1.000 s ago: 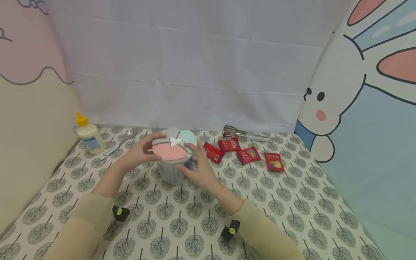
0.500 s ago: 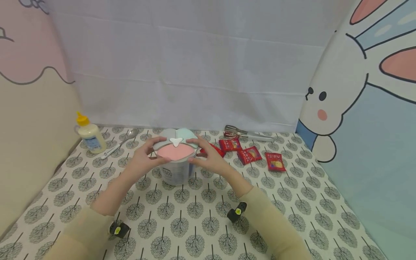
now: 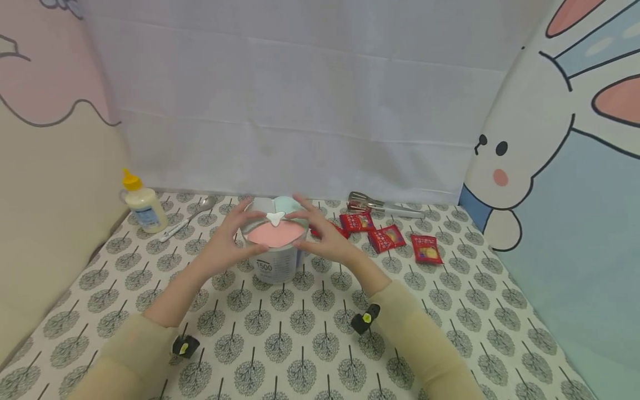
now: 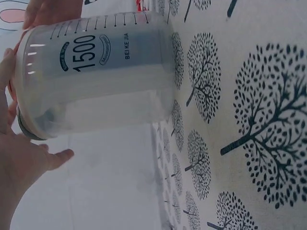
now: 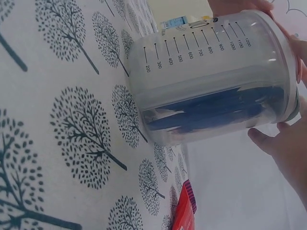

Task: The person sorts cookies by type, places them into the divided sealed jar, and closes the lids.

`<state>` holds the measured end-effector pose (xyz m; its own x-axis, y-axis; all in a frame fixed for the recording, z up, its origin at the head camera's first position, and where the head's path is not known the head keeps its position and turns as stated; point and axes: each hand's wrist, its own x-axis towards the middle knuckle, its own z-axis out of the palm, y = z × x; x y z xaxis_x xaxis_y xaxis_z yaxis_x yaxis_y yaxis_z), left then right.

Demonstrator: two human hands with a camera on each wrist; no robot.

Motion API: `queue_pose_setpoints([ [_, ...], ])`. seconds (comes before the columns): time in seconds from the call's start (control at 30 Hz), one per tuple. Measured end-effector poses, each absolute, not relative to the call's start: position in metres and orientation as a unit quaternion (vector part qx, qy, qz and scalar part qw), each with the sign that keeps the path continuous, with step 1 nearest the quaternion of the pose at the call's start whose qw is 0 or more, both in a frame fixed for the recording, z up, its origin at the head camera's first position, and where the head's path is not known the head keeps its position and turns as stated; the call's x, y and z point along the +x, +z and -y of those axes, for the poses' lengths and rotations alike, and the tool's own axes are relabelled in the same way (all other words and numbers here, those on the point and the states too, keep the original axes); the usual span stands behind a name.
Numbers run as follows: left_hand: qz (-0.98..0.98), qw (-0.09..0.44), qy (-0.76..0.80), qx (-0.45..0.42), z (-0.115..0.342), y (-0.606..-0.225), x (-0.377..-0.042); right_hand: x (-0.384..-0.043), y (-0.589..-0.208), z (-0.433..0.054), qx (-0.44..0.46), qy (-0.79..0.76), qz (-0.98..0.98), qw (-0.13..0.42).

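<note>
A clear measuring canister [image 3: 277, 268], printed with 1500 and a scale, stands upright on the patterned cloth. On its top sits a round lid [image 3: 274, 234] with pink, grey and mint sections and a white bow-shaped piece in the middle. My left hand [image 3: 229, 240] holds the lid's left side, thumb at the front rim and a finger across the top. From the right, my right hand [image 3: 326, 236] holds it likewise. Something dark blue [image 5: 216, 110] shows through the canister wall in the right wrist view; its kind cannot be told.
Several red packets [image 3: 386, 238] lie right of the canister, one partly behind my right hand. Behind them rest metal tongs [image 3: 385, 208]. Left stand a yellow-capped squeeze bottle [image 3: 146, 208] and a spoon [image 3: 187, 218]. A white curtain [image 3: 300, 111] hangs behind the table.
The canister and lid have turned, bringing the 1500 mark and the pink section to the front. My right hand has shifted from the front toward the lid's right side.
</note>
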<state>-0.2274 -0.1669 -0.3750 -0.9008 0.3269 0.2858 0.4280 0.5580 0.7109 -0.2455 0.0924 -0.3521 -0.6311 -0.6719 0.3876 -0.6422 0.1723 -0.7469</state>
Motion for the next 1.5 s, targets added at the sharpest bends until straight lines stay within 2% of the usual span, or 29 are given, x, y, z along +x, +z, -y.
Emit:
queue_pose_setpoints([
  [0.3,0.842,0.121,-0.405,-0.337,0.168,-0.385,-0.243,-0.267,-0.388,-0.09,-0.444,-0.437,-0.78,-0.061],
  [0.47,0.838,0.131,-0.401,-0.347,0.171,-0.388,-0.247,-0.266,-0.391,-0.088,-0.447,-0.42,-0.784,-0.093],
  [0.73,0.834,0.144,-0.396,-0.355,0.172,-0.386,-0.246,-0.264,-0.389,-0.086,-0.448,-0.386,-0.798,-0.115],
  [1.17,0.839,0.143,-0.408,-0.33,0.17,-0.383,-0.249,-0.265,-0.379,-0.082,-0.423,-0.383,-0.812,-0.124],
  [1.5,0.855,0.093,-0.433,-0.272,0.17,-0.388,-0.244,-0.274,-0.36,-0.073,-0.362,-0.412,-0.832,-0.086],
])
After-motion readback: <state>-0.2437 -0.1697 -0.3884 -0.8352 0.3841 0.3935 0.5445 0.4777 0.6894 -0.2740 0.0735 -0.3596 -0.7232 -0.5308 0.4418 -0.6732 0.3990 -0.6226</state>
